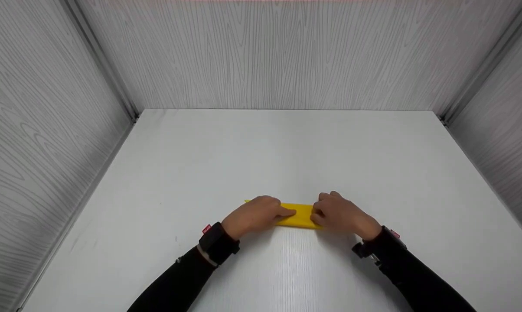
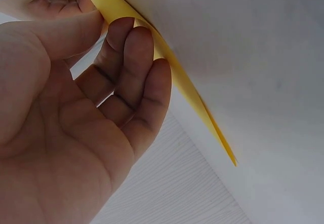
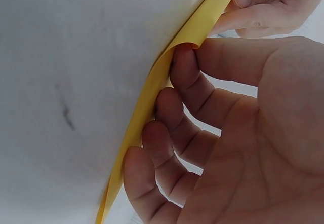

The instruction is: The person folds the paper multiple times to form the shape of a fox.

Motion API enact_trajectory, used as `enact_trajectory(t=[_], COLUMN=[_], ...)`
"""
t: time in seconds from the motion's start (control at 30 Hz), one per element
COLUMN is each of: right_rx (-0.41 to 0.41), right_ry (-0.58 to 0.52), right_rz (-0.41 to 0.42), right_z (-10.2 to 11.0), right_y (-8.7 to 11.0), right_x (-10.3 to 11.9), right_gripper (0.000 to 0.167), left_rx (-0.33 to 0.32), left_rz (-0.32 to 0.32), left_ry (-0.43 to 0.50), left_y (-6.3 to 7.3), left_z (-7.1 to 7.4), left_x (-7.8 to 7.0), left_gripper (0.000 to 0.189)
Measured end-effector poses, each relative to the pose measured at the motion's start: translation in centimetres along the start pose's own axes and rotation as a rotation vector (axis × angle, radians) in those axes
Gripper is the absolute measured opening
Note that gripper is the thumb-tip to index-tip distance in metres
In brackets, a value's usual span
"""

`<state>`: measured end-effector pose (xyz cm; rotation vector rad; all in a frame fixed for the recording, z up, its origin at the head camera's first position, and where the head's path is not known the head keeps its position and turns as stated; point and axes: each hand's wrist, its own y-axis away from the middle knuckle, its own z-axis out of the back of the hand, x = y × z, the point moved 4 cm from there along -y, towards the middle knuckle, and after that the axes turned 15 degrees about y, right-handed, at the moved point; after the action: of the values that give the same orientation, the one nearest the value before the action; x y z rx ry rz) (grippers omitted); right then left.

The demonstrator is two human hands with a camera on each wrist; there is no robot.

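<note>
A folded strip of yellow paper lies across the white tabletop, between both hands. My left hand holds its left part, thumb on the near side and curled fingers against the sheet. At the right part, my right hand pinches the paper between thumb and forefinger. In the right wrist view, the edge of the yellow paper curls over the forefinger, and the other fingertips touch the strip lower down. The left wrist view shows the yellow paper tapering to a loose pointed end past the fingers. Both hands cover parts of the strip.
The white tabletop stretches around the hands. Grey wood-grain panels stand at the back, on the left and on the right. Black bands and dark sleeves cover both wrists and forearms.
</note>
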<state>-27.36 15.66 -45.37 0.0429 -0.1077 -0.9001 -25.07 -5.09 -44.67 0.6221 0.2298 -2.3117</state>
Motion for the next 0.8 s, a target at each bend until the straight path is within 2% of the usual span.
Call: enact_trajectory(t=[0.23,0.57,0.8], right_rx=[-0.001,0.007,-0.042], right_ry=[-0.012,0.000,-0.048], right_rz=[0.003,-0.002,0.031], right_z=[-0.03,-0.11,0.25], right_y=[-0.07,-0.10,-0.09], right_x=[0.01,-0.08,0.19], right_gripper=[0.020,0.019,0.012], left_rx=[-0.011,-0.001,-0.002], left_rz=[0.020,0.017,0.008], left_ry=[0.043,0.005,0.001], left_y=[0.03,-0.04,-0.10], left_z=[0.10,-0.11,-0.20], left_x=[-0.14,-0.07,0.04], left_gripper=[0.034,0.034,0.035])
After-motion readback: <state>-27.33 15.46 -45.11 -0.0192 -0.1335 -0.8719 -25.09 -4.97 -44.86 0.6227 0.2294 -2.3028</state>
